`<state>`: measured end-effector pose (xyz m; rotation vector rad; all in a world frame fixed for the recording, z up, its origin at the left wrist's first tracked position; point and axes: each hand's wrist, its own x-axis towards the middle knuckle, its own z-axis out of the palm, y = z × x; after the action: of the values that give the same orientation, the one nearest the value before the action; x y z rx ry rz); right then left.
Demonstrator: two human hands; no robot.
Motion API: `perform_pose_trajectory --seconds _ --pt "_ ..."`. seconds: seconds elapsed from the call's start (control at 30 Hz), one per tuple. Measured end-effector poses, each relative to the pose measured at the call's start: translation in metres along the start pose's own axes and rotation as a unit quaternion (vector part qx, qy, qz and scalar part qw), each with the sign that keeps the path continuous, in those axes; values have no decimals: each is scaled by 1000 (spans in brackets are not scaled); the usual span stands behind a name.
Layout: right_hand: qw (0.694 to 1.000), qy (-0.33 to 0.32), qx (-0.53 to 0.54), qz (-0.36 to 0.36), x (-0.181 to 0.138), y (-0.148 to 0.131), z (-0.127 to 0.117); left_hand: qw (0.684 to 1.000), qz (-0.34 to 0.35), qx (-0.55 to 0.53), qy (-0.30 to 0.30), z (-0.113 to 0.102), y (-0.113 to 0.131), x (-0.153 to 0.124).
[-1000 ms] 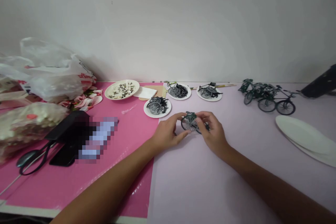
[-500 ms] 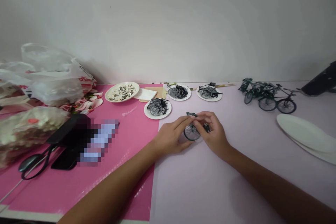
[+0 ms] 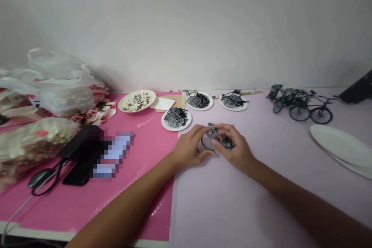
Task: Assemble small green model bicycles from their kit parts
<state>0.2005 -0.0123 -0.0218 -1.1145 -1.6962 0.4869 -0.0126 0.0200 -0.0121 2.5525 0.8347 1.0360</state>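
Between my hands, just over the pale lilac table half, is a partly built dark green toy bicycle (image 3: 207,140) with one spoked wheel showing. My left hand (image 3: 190,145) grips that wheel's rim with thumb and fingers. From the other side my right hand (image 3: 234,145) pinches the frame, its thumb lying near the wheel's hub. My fingers hide much of the frame. Beyond them, small white plates hold bicycle parts: wheels on the left plate (image 3: 188,124), dark pieces on the middle plate (image 3: 209,104) and more on the right plate (image 3: 244,106).
Several toy bicycles (image 3: 299,112) stand at the back right, near stacked white plates (image 3: 340,139) and a black cylinder (image 3: 356,90). On the pink left half lie a bowl of small bits (image 3: 122,105), plastic bags (image 3: 66,95), a phone (image 3: 77,176) and a cable (image 3: 17,215).
My right thumb has moved down off the wheel's upper part, so more of the wheel shows. The wheel has tilted and shifted slightly left. The whole view has shifted a little.
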Motion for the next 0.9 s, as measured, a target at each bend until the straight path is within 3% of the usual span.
perform_pose_trajectory --seconds 0.43,0.73,0.9 --pt "998 -30 -23 -51 4 4 -5 999 -10 13 44 3 -6 -3" --pt "998 -35 -8 -56 6 13 -6 999 -23 20 35 3 -8 -4" --pt "991 -65 -27 -110 9 10 -8 998 -12 46 29 -1 -1 0"
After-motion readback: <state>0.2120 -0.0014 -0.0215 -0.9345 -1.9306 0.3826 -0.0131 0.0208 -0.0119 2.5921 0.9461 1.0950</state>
